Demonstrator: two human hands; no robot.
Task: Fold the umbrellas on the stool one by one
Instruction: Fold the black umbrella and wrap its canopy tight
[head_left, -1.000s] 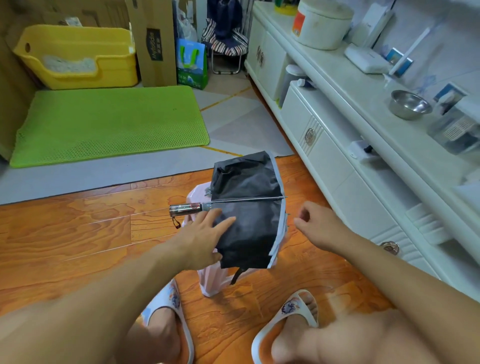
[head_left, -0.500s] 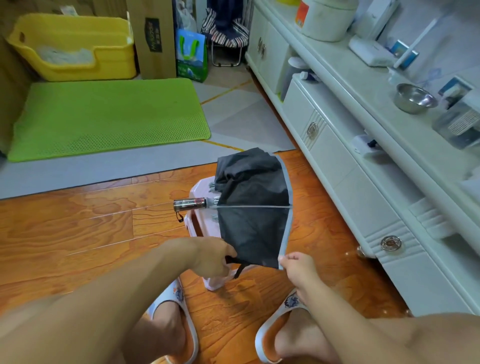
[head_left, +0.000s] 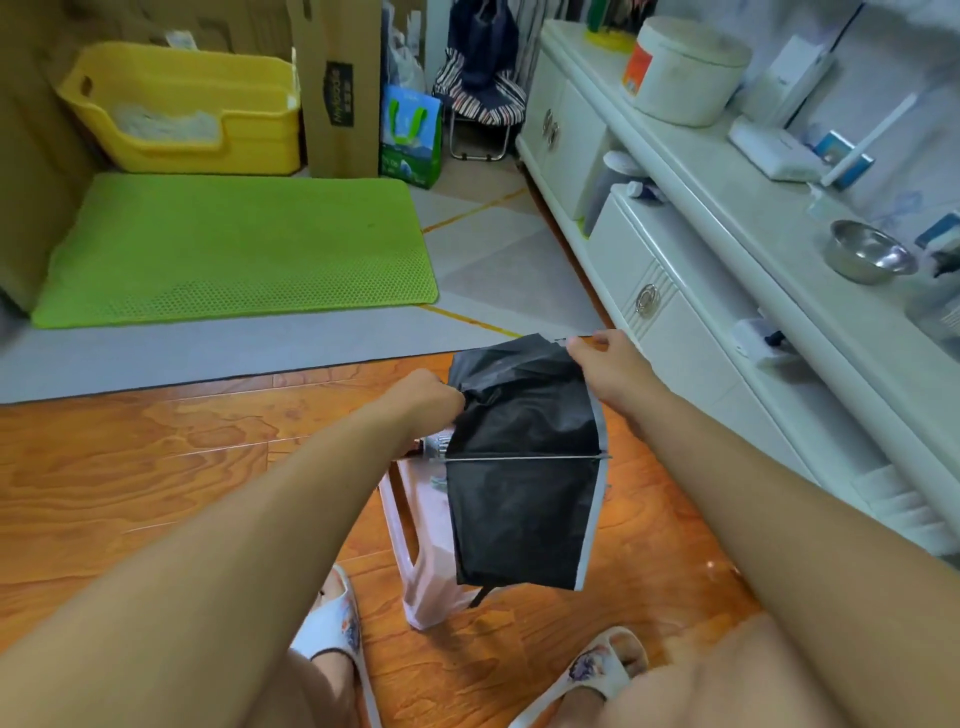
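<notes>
Back by the wall, the yellow tub sat on the floor with a pale heap of something inside it, too blurred to name. Next to it stood the tall cardboard box, closed, and the green-handled bag, contents hidden. Up on the white cabinet the steel bowl looked to have nothing in it, and the big white lidded pot kept its lid on.

Down in the middle, the black umbrella lay draped over the pink stool, its canopy hanging off the near edge, one metal rib running straight across the cloth.

And here was the change! Half a second before, both hands were down at the near hem of the canopy. Now they had both gone to the far end. The left hand was balled up in the crumpled fabric at the far left corner, fingers curled tight into the folds. The right hand pinched the far right corner of the cloth between thumb and fingertips, lifting that edge up off the stool. The handle, plainly visible on the left earlier, was now mostly hidden behind the left forearm. Both slippers stayed planted on the wooden floor.
</notes>
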